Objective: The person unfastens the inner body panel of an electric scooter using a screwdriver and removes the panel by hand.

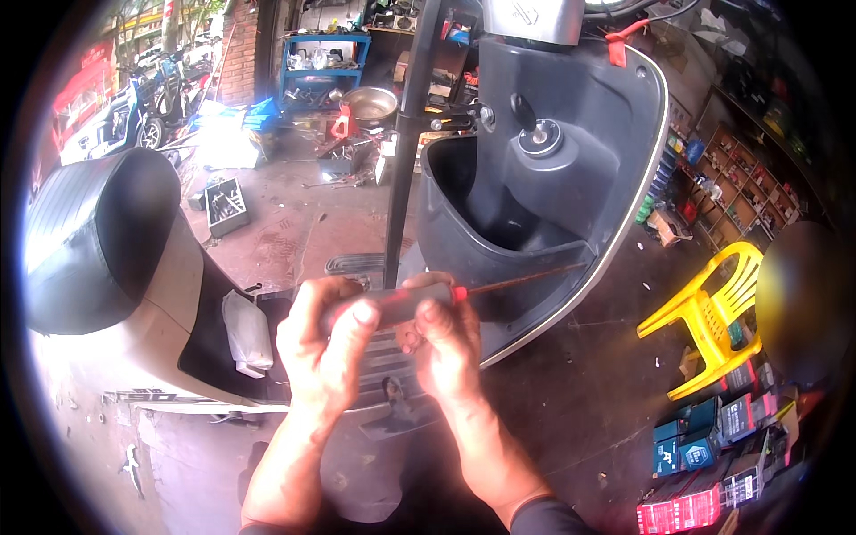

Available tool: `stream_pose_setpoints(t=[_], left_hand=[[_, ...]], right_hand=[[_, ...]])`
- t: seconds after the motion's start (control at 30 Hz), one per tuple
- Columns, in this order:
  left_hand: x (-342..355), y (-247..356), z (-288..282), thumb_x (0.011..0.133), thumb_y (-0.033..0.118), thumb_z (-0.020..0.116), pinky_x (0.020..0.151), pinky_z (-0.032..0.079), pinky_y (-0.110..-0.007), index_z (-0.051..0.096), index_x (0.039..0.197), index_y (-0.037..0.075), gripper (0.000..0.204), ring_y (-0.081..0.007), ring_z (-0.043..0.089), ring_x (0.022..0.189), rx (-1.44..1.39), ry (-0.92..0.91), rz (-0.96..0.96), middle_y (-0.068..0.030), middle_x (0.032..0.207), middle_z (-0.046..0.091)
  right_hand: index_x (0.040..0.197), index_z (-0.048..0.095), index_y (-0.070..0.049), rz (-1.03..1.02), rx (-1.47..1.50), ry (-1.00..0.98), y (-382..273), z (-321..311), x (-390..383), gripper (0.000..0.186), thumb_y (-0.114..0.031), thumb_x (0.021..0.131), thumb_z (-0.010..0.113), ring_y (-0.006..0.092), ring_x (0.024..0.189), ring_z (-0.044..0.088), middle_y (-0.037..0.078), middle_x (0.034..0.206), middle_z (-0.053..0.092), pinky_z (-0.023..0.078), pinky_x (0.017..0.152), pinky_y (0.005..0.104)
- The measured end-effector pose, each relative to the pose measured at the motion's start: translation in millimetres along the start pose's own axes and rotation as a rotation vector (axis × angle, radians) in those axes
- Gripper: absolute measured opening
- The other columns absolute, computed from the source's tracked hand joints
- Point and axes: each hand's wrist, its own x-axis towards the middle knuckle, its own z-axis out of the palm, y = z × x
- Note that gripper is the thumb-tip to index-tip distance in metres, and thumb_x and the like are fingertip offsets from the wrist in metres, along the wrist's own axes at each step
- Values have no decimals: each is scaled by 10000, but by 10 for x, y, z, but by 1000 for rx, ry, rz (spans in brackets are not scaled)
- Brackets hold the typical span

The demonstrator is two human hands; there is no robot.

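Both my hands hold a screwdriver level above the footboard of a scooter. Its thick handle is dark grey with red, and a long, rusty-looking shaft points right across the scooter's front compartment. My left hand is closed round the handle's rear end, thumb on top. Nearer the shaft, my right hand is closed on the handle's front end. The black front panel has a key in its lock, and an open storage pocket lies below. Whether the tip touches the panel I cannot tell.
The scooter's black seat is at left, with a white wrapped bundle beside the footboard. A dark upright post stands behind. A yellow plastic chair and stacked boxes are at right; a tool tray lies on the floor.
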Motion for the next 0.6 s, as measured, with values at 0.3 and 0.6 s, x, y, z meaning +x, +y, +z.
stream_pose_setpoints(t=[0.3, 0.6], left_hand=[[71, -79, 6, 794, 224, 717, 771, 451, -312, 593, 980, -31, 339, -201, 544, 814, -55, -29, 141, -90, 850, 585], [44, -69, 24, 849, 206, 675, 651, 455, -265, 557, 936, -9, 259, -117, 533, 709, -54, -93, -185, -83, 768, 601]], right_hand=[[903, 567, -31, -81, -177, 232, 1, 35, 37, 297, -294, 845, 692, 40, 526, 419, -37, 646, 484, 313, 478, 195], [1126, 517, 18, 57, -44, 126, 16, -34, 19, 486, -332, 836, 690, 70, 550, 459, -29, 649, 471, 376, 498, 219]])
